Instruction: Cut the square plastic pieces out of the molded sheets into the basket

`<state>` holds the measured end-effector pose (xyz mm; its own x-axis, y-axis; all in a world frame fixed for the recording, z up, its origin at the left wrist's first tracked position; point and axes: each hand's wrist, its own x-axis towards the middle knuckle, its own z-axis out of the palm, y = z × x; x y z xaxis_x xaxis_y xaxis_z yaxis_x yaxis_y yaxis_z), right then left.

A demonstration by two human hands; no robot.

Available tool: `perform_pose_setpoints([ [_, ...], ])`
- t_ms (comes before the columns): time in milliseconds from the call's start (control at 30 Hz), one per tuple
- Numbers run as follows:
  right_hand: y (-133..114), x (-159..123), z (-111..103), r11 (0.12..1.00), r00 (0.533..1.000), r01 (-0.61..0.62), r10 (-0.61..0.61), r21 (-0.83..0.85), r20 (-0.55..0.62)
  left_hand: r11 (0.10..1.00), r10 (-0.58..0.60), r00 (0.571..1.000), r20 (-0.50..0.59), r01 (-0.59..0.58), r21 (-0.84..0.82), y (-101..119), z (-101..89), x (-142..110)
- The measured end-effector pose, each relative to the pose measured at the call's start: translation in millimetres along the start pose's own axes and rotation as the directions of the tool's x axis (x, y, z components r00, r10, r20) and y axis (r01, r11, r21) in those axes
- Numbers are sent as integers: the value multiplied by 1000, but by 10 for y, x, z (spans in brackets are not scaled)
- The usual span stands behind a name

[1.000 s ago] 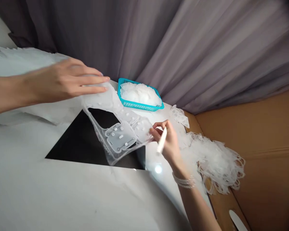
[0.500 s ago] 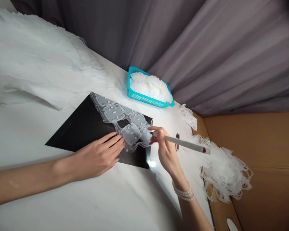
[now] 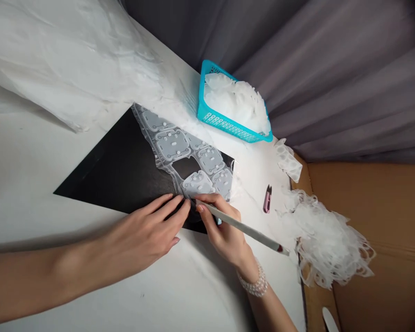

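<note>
A translucent silicone sheet of square keypads (image 3: 185,154) lies on a black mat (image 3: 124,175) on the white table. My left hand (image 3: 148,233) rests flat on the mat, its fingertips pressing the sheet's near edge beside the lowest pad. My right hand (image 3: 221,228) grips a thin white pen-like tool (image 3: 245,228) like a pencil, its tip at that same pad's edge, right by the left fingertips.
A teal basket (image 3: 233,124) heaped with white pieces stands behind the mat. Small pink snips (image 3: 267,199) lie to the right. A pile of white trimmed webbing (image 3: 327,244) spills over the table edge toward brown cardboard (image 3: 383,230). White plastic bags (image 3: 62,60) fill the upper left.
The sheet has been laid down flat on the mat. My left hand dropped from above onto its near edge, and my right hand brought the tool's tip down to the lowest pad.
</note>
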<state>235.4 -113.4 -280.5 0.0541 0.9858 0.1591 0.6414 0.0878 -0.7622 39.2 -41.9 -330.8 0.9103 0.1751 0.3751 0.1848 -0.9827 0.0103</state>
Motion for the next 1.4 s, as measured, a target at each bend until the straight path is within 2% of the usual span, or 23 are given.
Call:
perform_pose_setpoints([
  [100,5,-16,29,999,1000,17,-17,-38,-14,1000,8,1000,18,-8,21,16,6,-16],
  [300,32,-14,12,993,997,67,-62,-101,50,1000,-1,1000,27,0,18,33,-43,8],
  [667,38,-22,25,985,996,83,-76,-148,53,998,-52,999,-14,52,-41,42,-77,70],
  [867,27,28,76,968,990,139,-133,-210,42,997,-65,998,-5,65,-35,37,-78,75],
  [1233,45,-154,55,910,964,259,-224,-324,143,997,-74,997,4,74,-28,62,-84,81],
  [1400,48,-68,71,836,932,359,-303,-416,196,997,-73,997,3,73,-22,82,-93,67],
])
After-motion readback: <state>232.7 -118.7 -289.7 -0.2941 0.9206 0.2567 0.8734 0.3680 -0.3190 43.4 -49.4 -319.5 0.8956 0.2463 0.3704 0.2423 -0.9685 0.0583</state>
